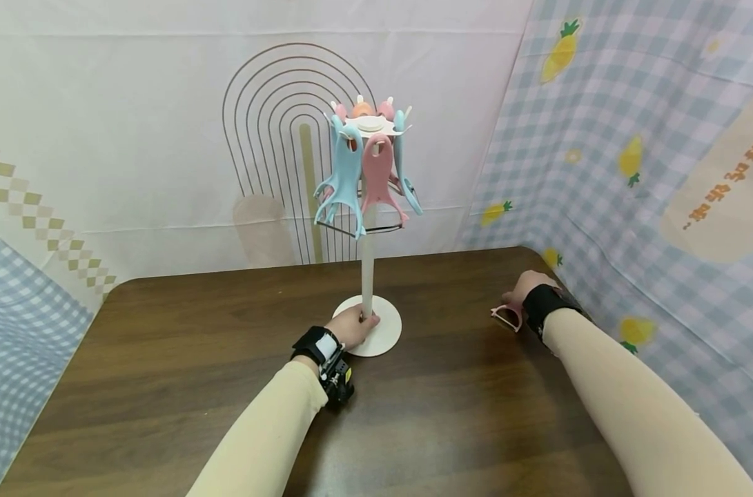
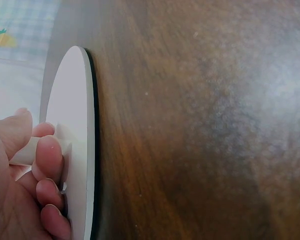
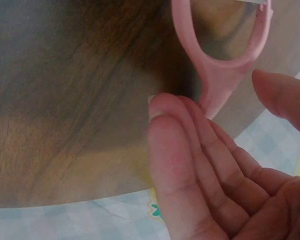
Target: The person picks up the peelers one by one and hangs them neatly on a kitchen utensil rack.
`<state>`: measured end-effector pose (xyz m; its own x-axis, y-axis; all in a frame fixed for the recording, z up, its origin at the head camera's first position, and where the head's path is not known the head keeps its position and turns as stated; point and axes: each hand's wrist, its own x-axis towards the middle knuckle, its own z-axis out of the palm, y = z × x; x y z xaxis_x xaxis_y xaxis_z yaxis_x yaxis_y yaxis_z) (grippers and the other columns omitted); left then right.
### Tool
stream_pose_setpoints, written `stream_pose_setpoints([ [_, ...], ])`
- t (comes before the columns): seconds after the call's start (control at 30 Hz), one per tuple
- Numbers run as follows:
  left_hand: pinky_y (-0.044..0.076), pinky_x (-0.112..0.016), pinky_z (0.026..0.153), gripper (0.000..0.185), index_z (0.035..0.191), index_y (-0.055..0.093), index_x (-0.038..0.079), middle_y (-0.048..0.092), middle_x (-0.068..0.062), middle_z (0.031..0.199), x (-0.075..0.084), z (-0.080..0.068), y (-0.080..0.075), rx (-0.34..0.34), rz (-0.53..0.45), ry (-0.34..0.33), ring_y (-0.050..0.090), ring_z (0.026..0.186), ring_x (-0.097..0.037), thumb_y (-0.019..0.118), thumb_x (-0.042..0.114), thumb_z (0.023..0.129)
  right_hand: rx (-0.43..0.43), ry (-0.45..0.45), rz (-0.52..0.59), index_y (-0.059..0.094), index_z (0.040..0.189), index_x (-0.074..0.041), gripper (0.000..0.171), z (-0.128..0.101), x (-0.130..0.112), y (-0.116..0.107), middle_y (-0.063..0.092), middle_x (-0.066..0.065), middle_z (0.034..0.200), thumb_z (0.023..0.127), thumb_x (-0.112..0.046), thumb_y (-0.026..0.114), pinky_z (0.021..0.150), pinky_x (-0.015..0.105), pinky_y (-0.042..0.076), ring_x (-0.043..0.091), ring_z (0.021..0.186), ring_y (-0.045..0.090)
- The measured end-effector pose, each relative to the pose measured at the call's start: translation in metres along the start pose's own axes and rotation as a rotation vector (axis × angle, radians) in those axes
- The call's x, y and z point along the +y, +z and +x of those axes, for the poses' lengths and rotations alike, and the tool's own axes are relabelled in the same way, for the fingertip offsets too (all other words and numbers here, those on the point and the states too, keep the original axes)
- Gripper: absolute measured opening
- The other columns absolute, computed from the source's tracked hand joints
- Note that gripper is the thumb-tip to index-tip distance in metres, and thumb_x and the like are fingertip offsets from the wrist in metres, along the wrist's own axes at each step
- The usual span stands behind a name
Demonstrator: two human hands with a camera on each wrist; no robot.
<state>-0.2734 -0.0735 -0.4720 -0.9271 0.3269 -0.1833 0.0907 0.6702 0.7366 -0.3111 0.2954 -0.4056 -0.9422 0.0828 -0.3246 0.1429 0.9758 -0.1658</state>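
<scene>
My left hand [image 1: 353, 327] grips the white pole [image 1: 367, 269] of an upright stand just above its round base [image 1: 385, 328]. In the left wrist view, the thumb and curled fingers [image 2: 50, 155] wrap round the pole. Blue peelers [image 1: 346, 172] and pink peelers [image 1: 378, 169] hang from hooks at the stand's top. My right hand [image 1: 530, 284] is at a pink peeler [image 1: 506, 316] near the table's right end. In the right wrist view, the thumb stands apart from the loosely bent fingers, and the peeler's handle [image 3: 221, 86] disappears behind them.
The dark wooden table [image 1: 183, 359] reaches to a white patterned cloth [image 1: 134, 138] at the back. Blue checked cloth [image 1: 538, 172] hangs close beside the table's right edge. More checked cloth [image 1: 16, 345] borders the left side.
</scene>
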Motion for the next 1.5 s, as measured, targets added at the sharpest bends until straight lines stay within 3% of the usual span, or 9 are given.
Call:
stream_pose_setpoints([
  [0.23, 0.042, -0.027, 0.061, 0.022, 0.101, 0.057, 0.005, 0.055, -0.002, 0.07, -0.001, 0.001, 0.001, -0.002, -0.001, 0.0, 0.052, 0.065, -0.014, 0.05, 0.026, 0.103, 0.026, -0.001, -0.024, 0.063, 0.063, -0.009, 0.034, 0.016, 0.013, 0.012, 0.059, 0.011, 0.07, 0.09, -0.03, 0.058, 0.059, 0.04, 0.045, 0.03, 0.068, 0.056],
  [0.43, 0.041, -0.027, 0.061, 0.022, 0.1, 0.058, 0.005, 0.054, -0.002, 0.07, 0.001, 0.0, 0.0, 0.015, 0.0, -0.003, 0.052, 0.065, -0.014, 0.051, 0.025, 0.102, 0.051, 0.012, -0.016, 0.063, 0.064, -0.01, 0.027, 0.016, 0.004, 0.012, 0.063, 0.015, 0.08, 0.087, -0.023, 0.06, 0.064, 0.045, 0.046, 0.034, 0.075, 0.058],
  [0.8, 0.043, -0.028, 0.065, 0.022, 0.102, 0.058, 0.005, 0.055, -0.003, 0.073, 0.0, 0.001, -0.001, 0.009, 0.006, -0.014, 0.053, 0.069, -0.015, 0.051, 0.027, 0.102, -0.013, 0.014, 0.001, 0.065, 0.064, -0.01, 0.027, 0.032, 0.006, 0.016, 0.061, 0.012, 0.074, 0.088, -0.021, 0.057, 0.057, 0.039, 0.044, 0.03, 0.068, 0.056],
  [0.93, 0.043, -0.029, 0.066, 0.023, 0.102, 0.058, 0.006, 0.055, -0.003, 0.073, -0.002, 0.003, 0.0, 0.006, 0.009, -0.011, 0.053, 0.069, -0.016, 0.051, 0.027, 0.102, -0.039, 0.012, 0.011, 0.065, 0.067, -0.009, 0.025, 0.029, 0.005, 0.011, 0.06, 0.012, 0.074, 0.087, -0.02, 0.058, 0.056, 0.039, 0.043, 0.03, 0.067, 0.054],
  [1.17, 0.044, -0.029, 0.067, 0.024, 0.102, 0.058, 0.006, 0.056, -0.002, 0.073, -0.004, 0.006, 0.002, 0.009, 0.023, 0.002, 0.054, 0.071, -0.016, 0.051, 0.029, 0.102, -0.001, 0.009, -0.023, 0.07, 0.087, 0.0, 0.027, 0.031, 0.011, 0.006, 0.063, 0.025, 0.094, 0.088, -0.025, 0.06, 0.063, 0.046, 0.047, 0.036, 0.077, 0.058],
  [1.5, 0.044, -0.029, 0.067, 0.023, 0.102, 0.058, 0.006, 0.056, -0.002, 0.073, -0.004, 0.005, 0.001, 0.006, 0.013, 0.004, 0.054, 0.07, -0.015, 0.051, 0.027, 0.102, 0.014, -0.014, -0.03, 0.071, 0.081, 0.002, 0.018, 0.004, 0.005, -0.005, 0.064, 0.03, 0.099, 0.088, -0.006, 0.056, 0.069, 0.05, 0.051, 0.042, 0.084, 0.061],
])
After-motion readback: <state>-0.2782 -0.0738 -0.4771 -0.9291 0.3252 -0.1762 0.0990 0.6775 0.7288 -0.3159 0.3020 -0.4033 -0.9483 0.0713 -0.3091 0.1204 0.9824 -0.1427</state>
